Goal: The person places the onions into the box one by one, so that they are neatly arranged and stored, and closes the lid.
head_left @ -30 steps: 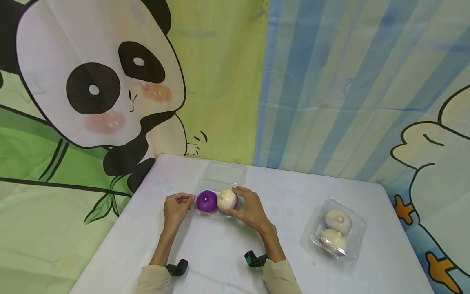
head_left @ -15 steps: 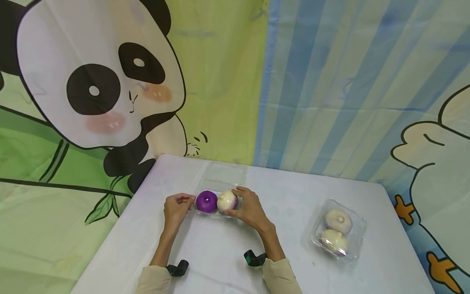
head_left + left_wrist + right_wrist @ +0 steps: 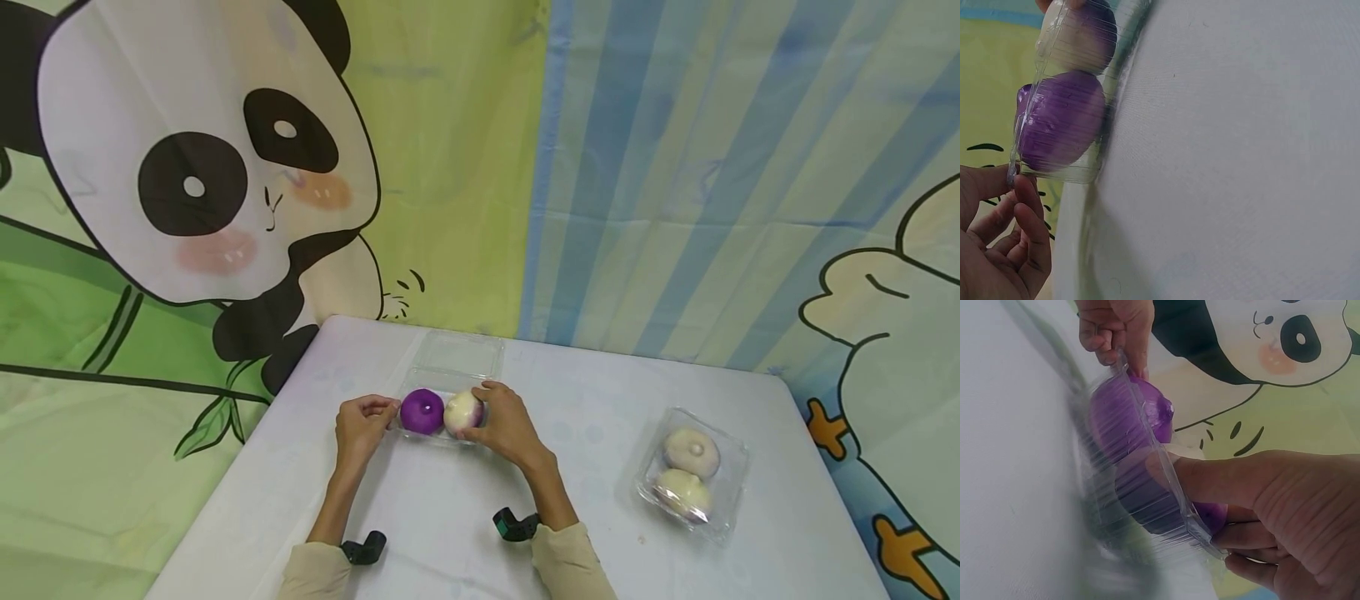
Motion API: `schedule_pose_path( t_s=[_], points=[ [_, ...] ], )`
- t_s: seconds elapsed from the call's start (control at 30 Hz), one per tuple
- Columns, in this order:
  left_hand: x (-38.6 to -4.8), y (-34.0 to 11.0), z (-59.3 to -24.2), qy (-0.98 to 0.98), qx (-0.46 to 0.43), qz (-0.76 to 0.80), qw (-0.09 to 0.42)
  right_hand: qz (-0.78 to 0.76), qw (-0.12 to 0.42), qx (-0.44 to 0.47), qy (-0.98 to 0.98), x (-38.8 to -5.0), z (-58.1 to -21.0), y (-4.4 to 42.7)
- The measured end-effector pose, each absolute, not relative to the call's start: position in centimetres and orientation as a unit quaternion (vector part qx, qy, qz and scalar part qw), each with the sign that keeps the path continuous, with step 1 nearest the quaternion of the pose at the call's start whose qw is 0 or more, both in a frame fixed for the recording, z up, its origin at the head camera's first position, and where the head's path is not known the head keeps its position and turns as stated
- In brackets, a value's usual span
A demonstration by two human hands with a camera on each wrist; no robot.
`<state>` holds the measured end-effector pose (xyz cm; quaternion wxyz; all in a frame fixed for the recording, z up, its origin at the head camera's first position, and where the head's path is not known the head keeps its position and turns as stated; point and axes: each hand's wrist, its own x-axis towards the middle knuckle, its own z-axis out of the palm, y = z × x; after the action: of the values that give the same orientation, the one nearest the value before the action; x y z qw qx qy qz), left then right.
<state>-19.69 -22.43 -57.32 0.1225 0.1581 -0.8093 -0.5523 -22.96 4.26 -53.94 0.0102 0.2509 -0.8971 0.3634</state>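
Note:
An open clear plastic box (image 3: 438,379) with a hinged lid (image 3: 459,354) folded back lies at the far middle of the table. Inside sit a purple, onion-shaped ball (image 3: 422,412) on the left and a white-and-purple one (image 3: 461,413) on the right, side by side. My left hand (image 3: 362,427) pinches the box's left rim between thumb and forefinger, seen close in the left wrist view. With thumb and fingers my right hand (image 3: 513,427) grips the white-and-purple ball; in the right wrist view its thumb (image 3: 1210,478) reaches inside the clear wall.
At the right of the white table (image 3: 600,517) stands a second clear box (image 3: 723,479), its lid closed over two whitish onion-shaped balls (image 3: 692,451). Printed cloth (image 3: 450,167) hangs close behind the table. Each wrist wears a black camera mount (image 3: 365,548).
The white-and-purple ball has turned slightly in my right hand, showing more purple low on its right side. My right wrist has shifted a little left; my left hand stays put.

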Motion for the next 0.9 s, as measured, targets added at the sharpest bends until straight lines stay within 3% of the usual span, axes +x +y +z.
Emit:
schedule_pose_path(
  t_s=[0.9],
  points=[
    [-19.67,-22.51,-57.27,-0.817,0.155,-0.542,0.123,0.372,-0.002,0.252,-0.893,-22.98,-53.59,3.78]
  ],
)
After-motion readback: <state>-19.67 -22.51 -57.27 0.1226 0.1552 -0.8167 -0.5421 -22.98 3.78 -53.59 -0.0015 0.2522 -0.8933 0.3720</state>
